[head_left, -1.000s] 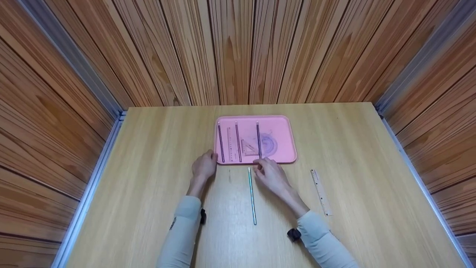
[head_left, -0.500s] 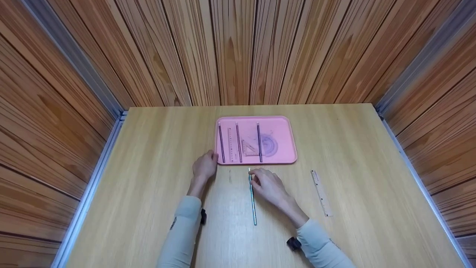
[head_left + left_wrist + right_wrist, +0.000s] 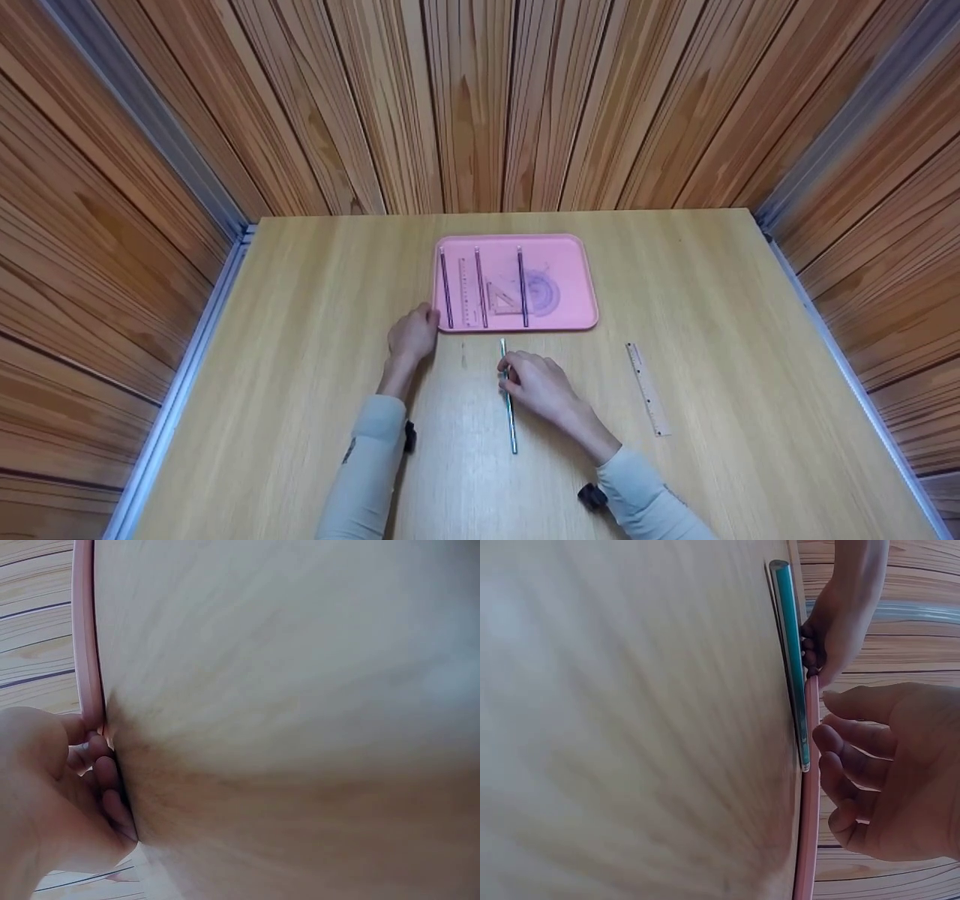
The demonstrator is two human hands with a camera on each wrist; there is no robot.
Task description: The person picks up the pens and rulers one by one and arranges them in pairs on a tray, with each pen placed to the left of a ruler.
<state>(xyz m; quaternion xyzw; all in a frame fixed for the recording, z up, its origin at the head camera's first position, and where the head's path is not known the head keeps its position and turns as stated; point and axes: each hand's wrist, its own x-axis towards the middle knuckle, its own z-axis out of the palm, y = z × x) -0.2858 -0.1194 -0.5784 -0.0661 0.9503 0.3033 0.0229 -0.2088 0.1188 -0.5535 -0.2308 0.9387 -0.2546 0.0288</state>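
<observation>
My left hand (image 3: 413,332) is at the near left corner of a pink tray (image 3: 579,300), thumb and curled fingers gripping its rim (image 3: 86,652). A shiny teal pencil (image 3: 511,427) lies lengthwise on the table in front of the tray. Over its far half hovers my right hand (image 3: 540,382), fingers loosely bent; the right wrist view shows the fingers (image 3: 855,742) apart from the pencil (image 3: 789,630), nothing between them. On the tray lie three dark pencils (image 3: 523,285), a clear ruler (image 3: 468,296), a set square (image 3: 504,301) and a protractor (image 3: 553,292).
Another clear ruler (image 3: 648,390) lies on the wooden table (image 3: 750,322), right of my right hand. Wood-panelled walls (image 3: 472,112) close in the back and both sides, with metal frame bars (image 3: 180,405) along the side edges.
My right hand has drawn back from the tray's near edge, leaving the third dark pencil lying there, and moved over the teal pencil. The left hand stays at the corner.
</observation>
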